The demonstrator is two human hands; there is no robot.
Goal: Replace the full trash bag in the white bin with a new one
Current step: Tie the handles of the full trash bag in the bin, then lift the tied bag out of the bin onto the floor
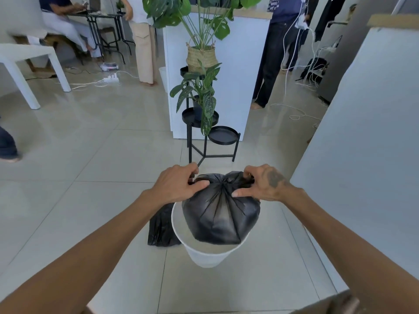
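Observation:
A full black trash bag (pixel 220 214) stands in the white bin (pixel 204 257) on the tiled floor, bulging well above the rim. Its top is gathered into a knot in the middle. My left hand (pixel 179 183) grips the bag's left ear and my right hand (pixel 260 184) grips the right ear, one on each side of the knot. A flat, folded black bag (pixel 162 227) lies on the floor against the bin's left side, partly hidden by the bin.
A black tiered plant stand (pixel 213 137) with leafy plants stands just beyond the bin, before a white counter (pixel 233 71). A white cabinet wall (pixel 362 155) rises at the right. A white table (pixel 27 57), cables and several standing people fill the back.

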